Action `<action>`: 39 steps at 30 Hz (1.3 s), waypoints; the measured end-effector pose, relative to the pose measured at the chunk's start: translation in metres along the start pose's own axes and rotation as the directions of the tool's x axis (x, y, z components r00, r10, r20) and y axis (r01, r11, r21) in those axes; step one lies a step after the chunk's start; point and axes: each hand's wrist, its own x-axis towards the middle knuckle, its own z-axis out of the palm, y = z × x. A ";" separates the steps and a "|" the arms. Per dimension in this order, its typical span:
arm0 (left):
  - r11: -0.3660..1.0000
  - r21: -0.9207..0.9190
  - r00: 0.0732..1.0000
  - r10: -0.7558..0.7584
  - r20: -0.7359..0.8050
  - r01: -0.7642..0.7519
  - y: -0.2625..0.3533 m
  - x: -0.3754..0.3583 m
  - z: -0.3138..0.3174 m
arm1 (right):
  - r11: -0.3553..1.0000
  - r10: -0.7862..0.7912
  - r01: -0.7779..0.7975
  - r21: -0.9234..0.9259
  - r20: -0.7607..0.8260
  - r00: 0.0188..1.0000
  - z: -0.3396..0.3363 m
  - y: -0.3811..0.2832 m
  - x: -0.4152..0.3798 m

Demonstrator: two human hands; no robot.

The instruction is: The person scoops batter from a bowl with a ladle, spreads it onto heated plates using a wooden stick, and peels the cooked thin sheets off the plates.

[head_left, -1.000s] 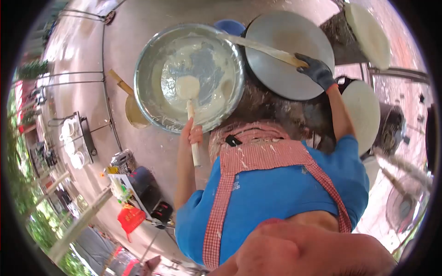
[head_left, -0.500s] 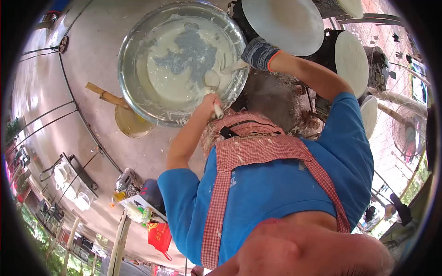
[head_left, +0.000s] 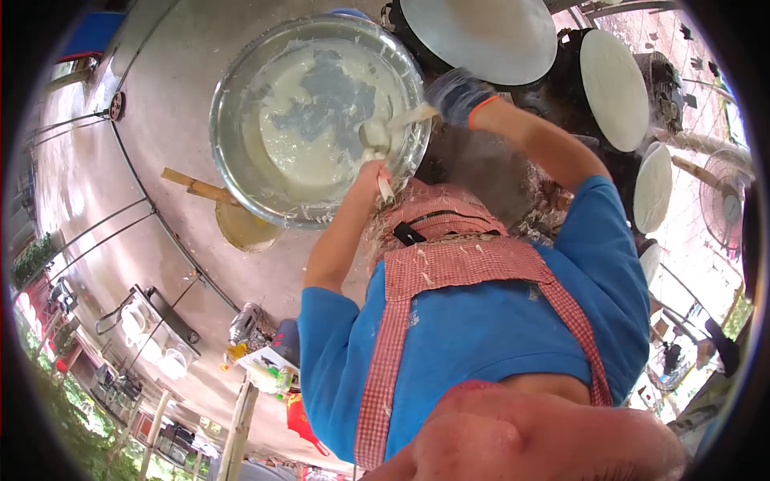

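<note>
A wide metal basin [head_left: 220, 152] holds thin white batter [head_left: 293, 148], with bare metal showing in its middle. My bare left hand [head_left: 370, 176] is closed around the handle of a ladle [head_left: 374, 135] at the basin's near right side. The ladle's round bowl is coated white and sits over the batter. My right hand [head_left: 461, 94], in a dark knit glove with an orange cuff, is blurred at the basin's right rim. It grips a pale, flat wooden-looking spatula [head_left: 413, 117], whose tip reaches in beside the ladle.
Large round pans with pale lids or surfaces [head_left: 481, 36] [head_left: 614, 90] stand to the right. Left of the basin, a yellowish container [head_left: 245, 228] has a wooden stick [head_left: 199, 186] across it. A small table with white dishes [head_left: 152, 329] and a fan [head_left: 726, 204] stand farther off.
The view has shifted, so the surroundings sit slightly lower and farther right. The gloved right hand has moved a little to the right with the spatula. Both hands keep their holds.
</note>
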 end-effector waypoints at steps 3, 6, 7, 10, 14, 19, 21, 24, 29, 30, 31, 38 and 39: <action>0.995 -0.085 0.987 0.057 0.150 -0.044 0.026 -0.040 0.003 | 0.950 0.124 -0.140 0.279 0.073 0.990 -0.014 0.031 -0.018; 0.923 0.220 0.942 0.332 -0.044 -0.315 0.018 -0.027 -0.001 | 0.972 0.200 -0.180 0.152 -0.131 0.971 0.003 0.024 -0.017; 0.939 0.163 0.932 0.328 -0.153 -0.304 0.013 0.006 -0.007 | 0.970 0.222 -0.209 0.125 -0.102 0.970 0.007 0.010 -0.007; 0.923 0.203 0.906 0.367 -0.211 -0.327 0.000 0.023 0.010 | 0.964 0.186 -0.176 0.199 -0.030 0.982 0.000 -0.013 -0.002; 0.975 0.129 0.979 0.191 -0.070 -0.181 0.004 0.029 0.040 | 0.924 0.215 -0.175 0.341 -0.082 0.973 0.043 -0.036 -0.014; 0.957 -0.192 0.949 -0.159 0.272 0.215 0.020 0.010 0.019 | 0.871 0.311 -0.290 0.396 0.011 0.950 0.032 -0.045 -0.069; 0.951 -0.201 0.926 -0.156 0.343 0.235 0.026 -0.030 0.004 | 0.839 0.348 -0.287 0.463 -0.050 0.936 0.047 -0.046 -0.103; 0.948 -0.179 0.879 -0.159 0.449 0.263 0.040 -0.095 -0.009 | 0.769 0.371 -0.303 0.563 -0.007 0.929 0.041 -0.046 -0.150; 0.999 -0.052 0.844 0.014 0.537 0.016 0.058 -0.267 -0.018 | 0.734 0.517 -0.135 0.666 -0.417 0.748 0.038 -0.033 -0.213; 0.991 0.001 0.840 0.112 0.531 -0.133 0.065 -0.301 -0.022 | 0.732 0.526 -0.118 0.671 -0.447 0.723 0.025 -0.032 -0.224; 0.959 0.053 0.820 0.208 0.533 -0.278 0.067 -0.333 -0.021 | 0.695 0.570 -0.072 0.716 -0.486 0.663 0.009 -0.032 -0.234; 0.220 0.234 0.295 0.884 0.363 -0.947 0.072 -0.437 -0.030 | 0.686 0.584 0.388 0.615 -0.784 0.210 -0.007 -0.061 -0.199; 0.239 0.238 0.312 0.886 0.344 -0.941 0.075 -0.420 -0.042 | 0.638 0.581 0.408 0.653 -0.756 0.301 0.004 -0.071 -0.179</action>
